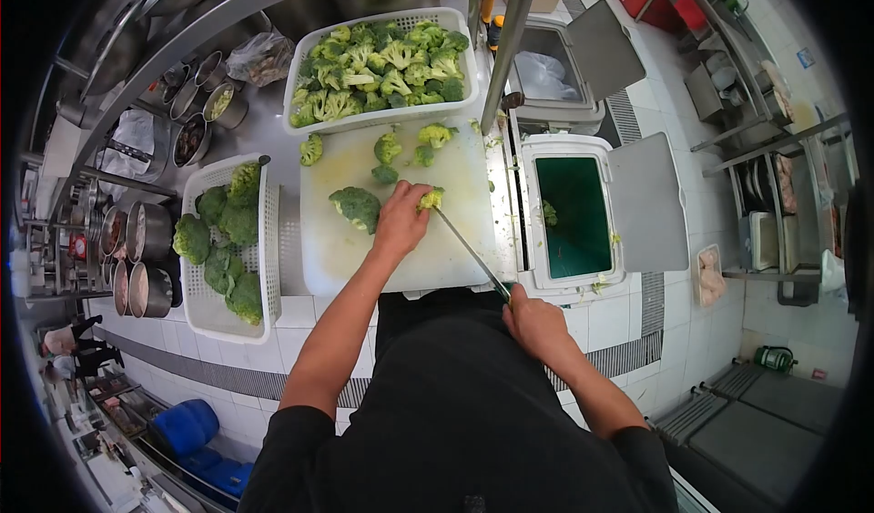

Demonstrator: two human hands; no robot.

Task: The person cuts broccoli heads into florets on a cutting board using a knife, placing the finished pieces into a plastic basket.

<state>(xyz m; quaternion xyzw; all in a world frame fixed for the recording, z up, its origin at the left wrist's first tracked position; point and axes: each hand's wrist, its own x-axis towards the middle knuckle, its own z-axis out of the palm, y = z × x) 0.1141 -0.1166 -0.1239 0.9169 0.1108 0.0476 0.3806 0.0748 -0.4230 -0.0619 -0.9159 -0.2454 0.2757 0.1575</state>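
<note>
My left hand is closed on a small broccoli piece over the white cutting board. In my right hand is the handle of a long knife, its tip end beside that piece. A larger broccoli head lies just left of my left hand. Several cut florets are spread over the back of the board. Behind it stands a white basket full of cut florets, and to the left another white basket holds whole broccoli heads.
Right of the board is an open bin with a green inside; behind it stands another open bin. A metal post rises near the board's back right corner. Metal pots stand at the left. People are at the far left.
</note>
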